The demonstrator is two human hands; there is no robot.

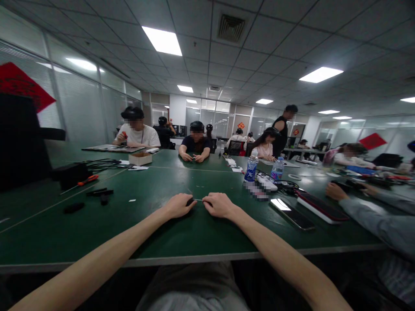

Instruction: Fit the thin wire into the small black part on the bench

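Observation:
Both hands rest over the green table (155,242), a short gap between them. My left hand (178,205) is closed around a small dark piece (190,201), whose kind I cannot make out. From it a thin, pale, straight strip (199,200) spans the gap to the fingertips of my right hand (218,204). The right fingers are pinched together at that strip's other end. My palms and most of the dark piece are hidden.
To the left lie an orange-handled screwdriver (88,180), black parts (100,193) and a cardboard box (140,158). On the right are a phone (293,214), a red-black case (320,207), bottles (251,166) and cables. A neighbour's hand (336,191) is at the right; people sit opposite.

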